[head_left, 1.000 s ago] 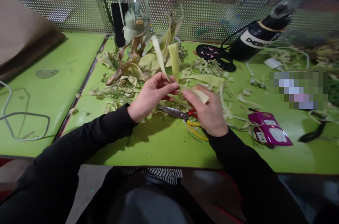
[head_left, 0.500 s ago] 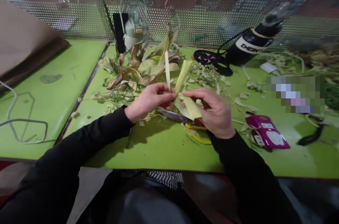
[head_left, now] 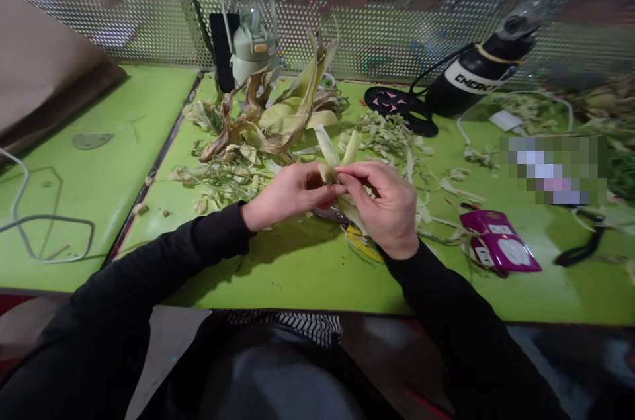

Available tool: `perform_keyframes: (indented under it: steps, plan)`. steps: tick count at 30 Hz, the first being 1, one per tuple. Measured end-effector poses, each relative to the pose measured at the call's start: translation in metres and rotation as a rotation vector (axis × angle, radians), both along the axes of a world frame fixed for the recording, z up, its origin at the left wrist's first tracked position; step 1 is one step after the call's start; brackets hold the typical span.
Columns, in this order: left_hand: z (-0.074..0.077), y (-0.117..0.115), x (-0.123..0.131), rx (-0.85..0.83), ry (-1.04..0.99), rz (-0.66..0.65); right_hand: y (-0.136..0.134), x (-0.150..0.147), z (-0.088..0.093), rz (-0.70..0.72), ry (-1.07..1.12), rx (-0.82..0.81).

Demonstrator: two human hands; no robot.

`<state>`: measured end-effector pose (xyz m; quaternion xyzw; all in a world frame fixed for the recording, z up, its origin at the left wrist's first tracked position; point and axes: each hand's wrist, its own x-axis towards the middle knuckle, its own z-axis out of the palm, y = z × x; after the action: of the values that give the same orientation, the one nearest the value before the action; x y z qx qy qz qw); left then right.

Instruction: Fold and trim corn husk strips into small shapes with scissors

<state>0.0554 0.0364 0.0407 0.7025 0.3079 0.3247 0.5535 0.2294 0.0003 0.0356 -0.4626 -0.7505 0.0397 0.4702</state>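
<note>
My left hand [head_left: 288, 194] and my right hand [head_left: 384, 205] meet above the green table [head_left: 297, 274], both pinching pale green corn-husk strips [head_left: 337, 154] that stick up between the fingertips. Under my right hand lie scissors [head_left: 347, 225] with red and yellow handles, mostly hidden. A heap of dry and green husk leaves [head_left: 270, 119] sits just beyond my hands, with shredded husk scraps [head_left: 389, 135] to its right.
A pale green lantern-like bottle [head_left: 253, 43] and a dark phone stand at the back by the perforated metal screen. A black bottle [head_left: 476, 73] lies tilted at the back right. A magenta device [head_left: 499, 245] lies right of my hands. A grey cable [head_left: 44, 235] loops at the left.
My hands have drawn closer together and the husk strips now stand shorter between my fingers; earlier they rose long and my right hand held a loose end lower down.
</note>
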Motion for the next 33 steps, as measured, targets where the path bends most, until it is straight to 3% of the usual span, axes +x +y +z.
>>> perform_keyframes:
  steps: [7, 13, 15, 19, 23, 27, 33]
  plan:
    - [0.001, 0.001, -0.001, 0.194, 0.092, 0.049, 0.001, 0.003, 0.007, -0.052, -0.069, -0.089]
    - [0.003, -0.003, 0.0, 0.302, 0.314, -0.077, 0.003, 0.008, 0.011, -0.002, 0.127, -0.399]
    - [0.001, -0.003, 0.001, 0.211, 0.333, -0.093, 0.003, 0.009, 0.011, 0.066, 0.254, -0.447]
    - [0.002, 0.0, 0.003, -0.251, 0.133, -0.078, -0.001, 0.006, 0.008, 0.209, 0.424, -0.539]
    - [0.011, 0.001, 0.003, -0.596, -0.024, -0.056, -0.005, 0.003, 0.01, 0.2, 0.337, -0.496]
    - [0.015, 0.0, 0.002, -0.733, -0.034, -0.046, -0.007, 0.005, 0.017, 0.118, 0.022, -0.319]
    - [0.009, 0.003, 0.0, -0.786, -0.075, -0.062, -0.005, 0.015, 0.022, 0.222, -0.191, -0.192]
